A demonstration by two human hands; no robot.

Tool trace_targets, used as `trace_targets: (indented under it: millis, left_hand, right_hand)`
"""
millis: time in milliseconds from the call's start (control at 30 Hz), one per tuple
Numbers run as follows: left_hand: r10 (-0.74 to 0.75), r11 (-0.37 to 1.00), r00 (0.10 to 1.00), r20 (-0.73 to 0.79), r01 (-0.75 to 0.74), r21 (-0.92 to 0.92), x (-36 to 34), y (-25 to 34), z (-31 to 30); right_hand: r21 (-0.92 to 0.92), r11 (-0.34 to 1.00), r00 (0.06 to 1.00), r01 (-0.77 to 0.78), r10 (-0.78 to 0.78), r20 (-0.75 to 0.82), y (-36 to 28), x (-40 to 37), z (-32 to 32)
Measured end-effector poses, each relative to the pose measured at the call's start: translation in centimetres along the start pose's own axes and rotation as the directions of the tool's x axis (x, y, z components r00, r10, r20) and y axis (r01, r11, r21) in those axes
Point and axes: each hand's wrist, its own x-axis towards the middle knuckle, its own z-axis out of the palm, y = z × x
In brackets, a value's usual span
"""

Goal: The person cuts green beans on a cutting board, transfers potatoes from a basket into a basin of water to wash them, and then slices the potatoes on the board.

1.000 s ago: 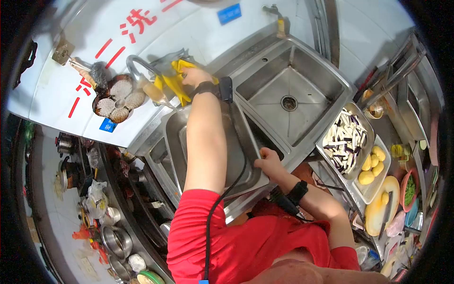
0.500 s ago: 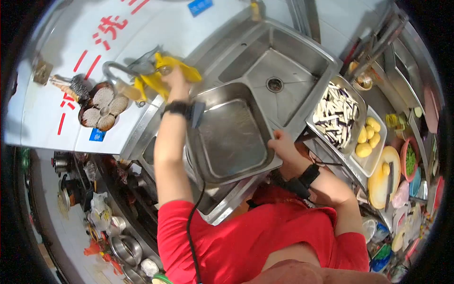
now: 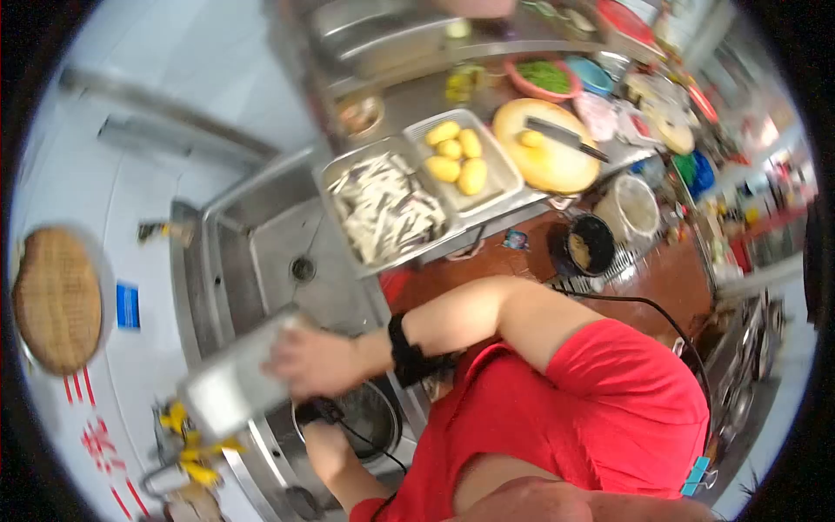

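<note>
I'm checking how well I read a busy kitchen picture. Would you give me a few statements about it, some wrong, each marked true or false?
1. The knife lies on the round board. True.
2. The yellow potatoes are mixed in with the pale strips. False: they lie in a separate tray beside the strips.
3. The right hand is at the metal pan. True.
4. The chopped greens are in a blue bowl. False: they are in a reddish bowl.
5. A drain shows in the sink next to the strips. True.
</note>
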Motion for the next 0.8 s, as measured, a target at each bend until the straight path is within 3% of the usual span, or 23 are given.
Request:
trace_targets:
  millis: [33,133,300,367,433,500,700,733,800]
  left_hand:
    - [0.009,1.0,1.0,-0.009,-0.009,0.006,-0.4,-0.1,0.1]
    - [0.02,0.999,1.0,-0.014,-0.02,0.033,-1.8,0.3,1.3]
    - [0.041,0.992,0.998,0.057,-0.047,0.116,-3.4,2.0,6.4]
    - [0.037,0.988,0.994,0.102,-0.051,0.143,-3.6,2.1,9.3]
    - [0.019,0.986,0.987,0.158,-0.045,0.161,-4.0,1.7,12.5]
    - [-0.004,0.983,0.979,0.204,-0.034,0.182,-4.3,1.1,15.7]
    - [-0.072,0.976,0.933,0.354,-0.008,0.22,-3.4,-3.0,26.8]
    - [-0.104,0.988,0.967,0.23,0.073,0.138,-3.5,-4.3,28.7]
    - [-0.155,0.963,0.97,0.188,0.106,0.248,-3.0,-7.4,31.2]
  right_hand:
    - [-0.043,0.996,0.994,0.082,-0.085,-0.067,-0.5,-0.3,0.6]
    - [-0.003,0.975,0.973,0.221,-0.221,-0.062,-1.1,-0.8,-0.4]
    - [0.02,0.959,0.953,0.281,-0.277,-0.126,-0.2,-2.3,-2.5]
    - [-0.007,0.972,0.949,0.233,-0.229,-0.217,0.3,-2.9,-3.6]
    - [-0.041,0.977,0.958,0.208,-0.212,-0.192,0.9,-4.1,-5.9]
    - [-0.077,0.994,0.967,0.074,-0.09,-0.24,1.5,-5.5,-8.5]
    - [-0.207,0.972,0.925,-0.11,0.024,-0.38,5.5,-14.5,-19.8]
    - [-0.198,0.97,0.928,-0.139,0.058,-0.367,5.7,-16.6,-22.9]
    - [-0.214,0.948,0.866,-0.237,0.106,-0.489,6.4,-21.3,-26.7]
